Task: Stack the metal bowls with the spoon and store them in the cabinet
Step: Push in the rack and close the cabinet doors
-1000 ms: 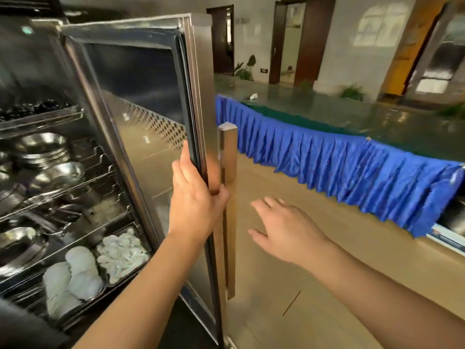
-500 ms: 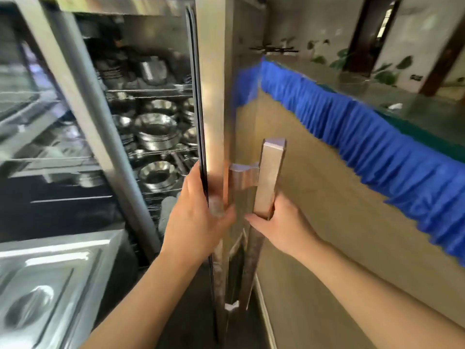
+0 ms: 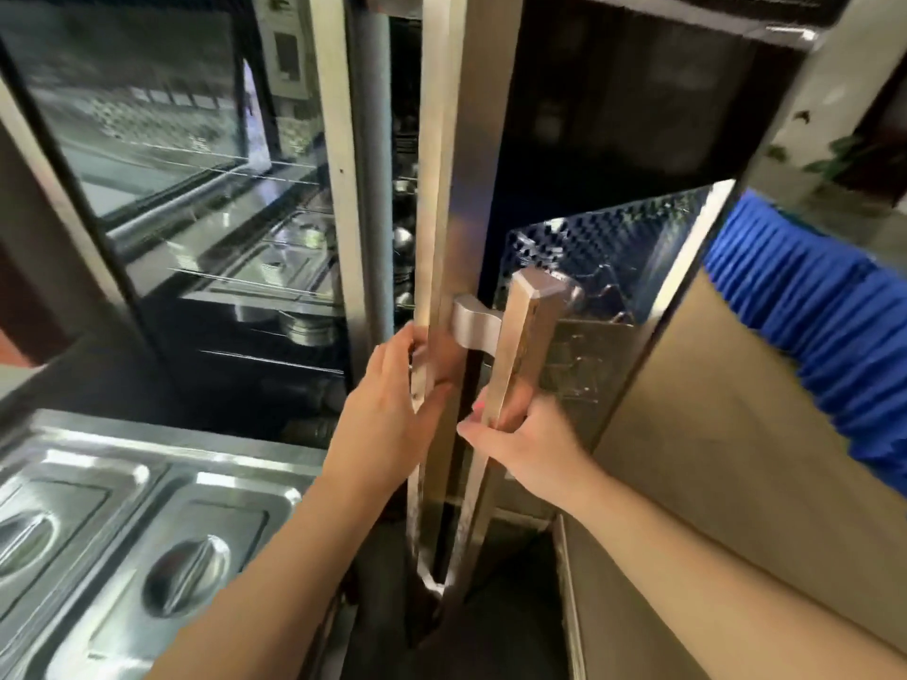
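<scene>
- Bottom left, steel tray lids [image 3: 147, 522] with oval recessed grips lie side by side.
- Behind the cabinet's left glass door [image 3: 196, 164], dim stacked metal bowls [image 3: 304, 326] sit on wire shelves; a spoon cannot be made out.
- The left hand [image 3: 387, 419] reaches up from a bare forearm, palm pressed on the right door's edge [image 3: 441, 188], fingers curled round it.
- The right hand [image 3: 525, 434] is wrapped round the square vertical handle [image 3: 520, 346], thumb in front.
- A blue pleated cloth [image 3: 810, 326] hangs at far right.
</scene>
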Demonstrator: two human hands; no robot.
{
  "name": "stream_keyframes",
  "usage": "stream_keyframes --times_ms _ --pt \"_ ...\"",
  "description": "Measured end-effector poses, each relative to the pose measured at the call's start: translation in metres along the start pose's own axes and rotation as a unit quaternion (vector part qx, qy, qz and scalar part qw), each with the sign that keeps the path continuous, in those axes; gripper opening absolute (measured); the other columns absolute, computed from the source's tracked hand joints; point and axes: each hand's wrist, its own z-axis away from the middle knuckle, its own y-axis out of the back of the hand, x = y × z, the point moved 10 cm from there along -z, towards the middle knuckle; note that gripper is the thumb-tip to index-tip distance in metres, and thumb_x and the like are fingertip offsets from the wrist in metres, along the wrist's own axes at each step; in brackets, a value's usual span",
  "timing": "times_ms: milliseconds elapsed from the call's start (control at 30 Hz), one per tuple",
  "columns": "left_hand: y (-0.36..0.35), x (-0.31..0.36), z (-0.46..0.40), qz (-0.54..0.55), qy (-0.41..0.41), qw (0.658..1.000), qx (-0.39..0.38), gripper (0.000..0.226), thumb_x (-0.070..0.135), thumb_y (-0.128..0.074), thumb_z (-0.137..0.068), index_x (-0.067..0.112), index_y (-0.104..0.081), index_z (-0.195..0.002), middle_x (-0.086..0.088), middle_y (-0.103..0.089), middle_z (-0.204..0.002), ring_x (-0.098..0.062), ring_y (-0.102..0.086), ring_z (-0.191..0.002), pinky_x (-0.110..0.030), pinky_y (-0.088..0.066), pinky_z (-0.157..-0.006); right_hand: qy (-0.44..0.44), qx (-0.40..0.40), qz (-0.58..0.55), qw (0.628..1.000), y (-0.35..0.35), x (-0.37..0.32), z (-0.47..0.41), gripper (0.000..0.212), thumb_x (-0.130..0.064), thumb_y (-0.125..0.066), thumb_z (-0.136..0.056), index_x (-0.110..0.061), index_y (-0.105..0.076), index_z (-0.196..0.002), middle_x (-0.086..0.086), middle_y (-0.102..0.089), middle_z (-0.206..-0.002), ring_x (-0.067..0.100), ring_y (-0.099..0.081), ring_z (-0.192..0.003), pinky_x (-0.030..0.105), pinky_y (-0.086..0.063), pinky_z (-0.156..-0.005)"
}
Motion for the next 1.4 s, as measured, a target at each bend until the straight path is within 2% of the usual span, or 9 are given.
stream_keyframes --times_ms 200,400,500,567,667,900,1067,1233,1400 --pt "0.001 -0.061 -0.069 0.006 0.017 1.0 -0.012 0.057 0.038 -0.062 -0.093 0.031 -0.034 -0.142 0.005 -0.053 -0.139 -0.019 -0.063 -0.112 -0.029 -0.05 -0.085 0.045 -0.027 -0.033 0.998 -0.051 -0.029 -0.083 0.016 -0.028 -0.078 -0.079 -0.02 -0.065 -0.072 0.0 -0.063 -0.066 0.01 -0.065 -0.07 0.017 -0.051 -0.065" --pt "0.004 -0.108 -0.143 -0.044 -0.018 0.998 -0.034 0.056 0.051 -0.054 -0.095 0.025 -0.04 -0.143 0.002 -0.057 -0.135 -0.014 -0.065 -0.102 -0.017 -0.045 -0.073 0.071 -0.008 -0.096 0.993 -0.071 -0.06 -0.161 0.022 -0.012 -0.077 -0.082 0.0 -0.061 -0.075 0.023 -0.061 -0.074 0.036 -0.065 -0.079 0.053 -0.057 -0.082" --pt "0.013 -0.129 -0.179 -0.067 -0.038 0.997 -0.018 0.059 0.055 -0.04 -0.099 0.02 -0.04 -0.146 -0.004 -0.055 -0.139 -0.02 -0.061 -0.117 -0.03 -0.05 -0.086 0.072 -0.006 -0.114 0.991 -0.081 -0.062 -0.194 0.029 -0.014 -0.077 -0.082 0.005 -0.057 -0.075 0.032 -0.057 -0.074 0.046 -0.059 -0.077 0.055 -0.052 -0.081" --pt "0.02 -0.145 -0.203 -0.079 -0.043 0.996 0.009 0.057 0.051 -0.036 -0.101 0.016 -0.04 -0.147 -0.008 -0.054 -0.14 -0.025 -0.057 -0.123 -0.04 -0.052 -0.093 0.07 -0.002 -0.107 0.992 -0.086 -0.059 -0.213 0.031 -0.015 -0.078 -0.082 0.004 -0.056 -0.072 0.027 -0.058 -0.07 0.04 -0.059 -0.071 0.046 -0.053 -0.075" --pt "0.024 -0.167 -0.236 -0.132 -0.05 0.989 0.052 0.057 0.043 -0.044 -0.101 0.015 -0.037 -0.149 -0.01 -0.049 -0.145 -0.029 -0.049 -0.129 -0.047 -0.049 -0.102 0.063 -0.006 -0.112 0.992 -0.093 -0.055 -0.24 0.029 -0.017 -0.081 -0.081 -0.012 -0.058 -0.063 0.003 -0.059 -0.059 0.016 -0.059 -0.06 0.024 -0.05 -0.063" --pt "0.003 -0.207 -0.284 -0.26 0.016 0.963 0.073 0.075 0.058 -0.036 -0.097 0.025 -0.008 -0.159 -0.011 -0.012 -0.168 -0.033 -0.009 -0.154 -0.052 -0.019 -0.118 0.109 -0.038 -0.068 0.991 -0.094 -0.063 -0.29 0.02 -0.038 -0.081 -0.072 -0.033 -0.063 -0.064 -0.011 -0.067 -0.063 0.011 -0.068 -0.067 0.032 -0.056 -0.067" --pt "-0.021 -0.22 -0.3 -0.294 0.02 0.952 0.077 0.077 0.059 -0.029 -0.099 0.028 0.009 -0.16 -0.01 0.002 -0.169 -0.031 0.012 -0.154 -0.054 -0.014 -0.121 0.097 -0.022 -0.046 0.994 -0.098 -0.051 -0.315 0.027 -0.052 -0.076 -0.069 -0.03 -0.07 -0.083 -0.009 -0.072 -0.075 0.009 -0.07 -0.072 0.04 -0.062 -0.071" --pt "-0.033 -0.237 -0.304 -0.314 0.02 0.945 0.086 0.075 0.057 -0.027 -0.102 0.023 0.004 -0.161 -0.011 0.012 -0.169 -0.032 0.013 -0.154 -0.059 -0.011 -0.119 0.101 0.006 -0.048 0.994 -0.099 -0.047 -0.335 0.036 -0.055 -0.072 -0.069 -0.035 -0.07 -0.099 -0.016 -0.074 -0.085 0.001 -0.07 -0.08 0.026 -0.06 -0.07" --pt "-0.037 -0.246 -0.309 -0.313 0.011 0.945 0.093 0.073 0.055 -0.027 -0.103 0.022 0.003 -0.161 -0.009 0.014 -0.169 -0.033 0.013 -0.154 -0.064 -0.015 -0.117 0.115 0.032 -0.09 0.989 -0.098 -0.049 -0.344 0.021 -0.051 -0.071 -0.071 -0.054 -0.066 -0.091 -0.03 -0.071 -0.088 -0.006 -0.068 -0.082 0.007 -0.05 -0.06"
